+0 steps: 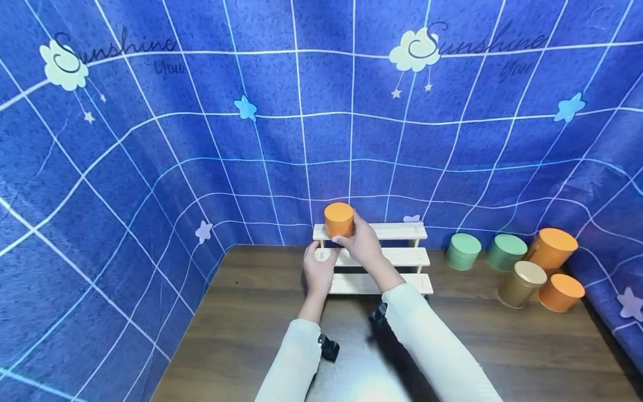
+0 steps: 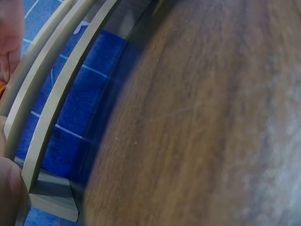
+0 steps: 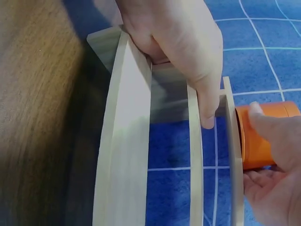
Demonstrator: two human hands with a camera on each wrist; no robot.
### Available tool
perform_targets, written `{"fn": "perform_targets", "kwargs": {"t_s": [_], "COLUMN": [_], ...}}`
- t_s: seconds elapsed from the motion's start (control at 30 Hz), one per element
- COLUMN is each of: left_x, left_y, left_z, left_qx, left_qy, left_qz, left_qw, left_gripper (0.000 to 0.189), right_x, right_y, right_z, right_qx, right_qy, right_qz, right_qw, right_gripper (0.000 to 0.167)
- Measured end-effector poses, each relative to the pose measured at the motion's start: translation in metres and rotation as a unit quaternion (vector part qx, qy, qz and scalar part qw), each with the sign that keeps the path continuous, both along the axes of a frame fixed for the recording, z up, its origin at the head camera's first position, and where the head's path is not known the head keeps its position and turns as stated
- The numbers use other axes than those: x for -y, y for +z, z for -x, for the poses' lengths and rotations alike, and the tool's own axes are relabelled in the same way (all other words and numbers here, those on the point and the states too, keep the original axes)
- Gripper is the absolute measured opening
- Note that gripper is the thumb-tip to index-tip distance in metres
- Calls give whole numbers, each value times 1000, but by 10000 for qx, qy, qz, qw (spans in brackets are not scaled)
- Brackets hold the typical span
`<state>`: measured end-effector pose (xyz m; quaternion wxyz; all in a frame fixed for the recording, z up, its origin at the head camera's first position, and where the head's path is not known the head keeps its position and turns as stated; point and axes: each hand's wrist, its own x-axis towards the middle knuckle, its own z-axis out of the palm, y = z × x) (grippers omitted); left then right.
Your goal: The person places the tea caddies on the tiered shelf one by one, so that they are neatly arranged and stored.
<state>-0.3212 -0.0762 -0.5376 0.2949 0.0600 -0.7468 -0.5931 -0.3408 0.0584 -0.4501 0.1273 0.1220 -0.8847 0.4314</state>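
A small three-tier wooden shelf rack (image 1: 387, 283) stands at the back of the table. My right hand (image 1: 365, 243) holds an orange round canister (image 1: 339, 220) by its side, at the left end of the top tier. In the right wrist view the canister (image 3: 263, 148) meets the top board, with the right thumb on its wall. Lower down, my left hand (image 1: 318, 272) grips the rack's left end. Its thumb lies against the middle board in the right wrist view, where the left hand (image 3: 183, 44) covers part of the side panel. The left wrist view shows only fingertips at its edge.
To the right of the rack stand two green canisters (image 1: 463, 252), a tall orange canister (image 1: 552, 249), a gold canister (image 1: 521, 285) and a shorter orange canister (image 1: 561, 293). A blue gridded cloth (image 1: 326, 134) hangs behind the brown wooden table (image 1: 241, 335).
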Motion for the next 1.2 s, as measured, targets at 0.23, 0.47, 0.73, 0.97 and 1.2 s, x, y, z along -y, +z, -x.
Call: {"fn": "perform_targets", "kwargs": {"t_s": [0.23, 0.47, 0.73, 0.97, 1.2], "left_x": [3, 9, -1, -2, 0], "left_y": [0, -1, -2, 0, 1], "left_z": [-1, -3, 1, 2, -2], "left_qx": [77, 51, 97, 15, 11], "left_qy": [-2, 129, 56, 65, -14], "left_qz": [-5, 66, 110, 156, 34], "left_qw": [10000, 9999, 9999, 9999, 10000], "left_gripper": [53, 49, 45, 49, 49], "right_x": [9, 28, 24, 19, 21], "right_y": [3, -4, -5, 5, 2], "right_z": [1, 3, 2, 2, -3], "right_qx": [-221, -628, -588, -148, -196], "right_qy": [-688, -1170, -1315, -1034, -1120], "right_qz": [-669, -1434, -1874, -1124, -1067], "right_qw": [9951, 9807, 9717, 9882, 9878], "right_gripper": [108, 105, 107, 104, 78]}}
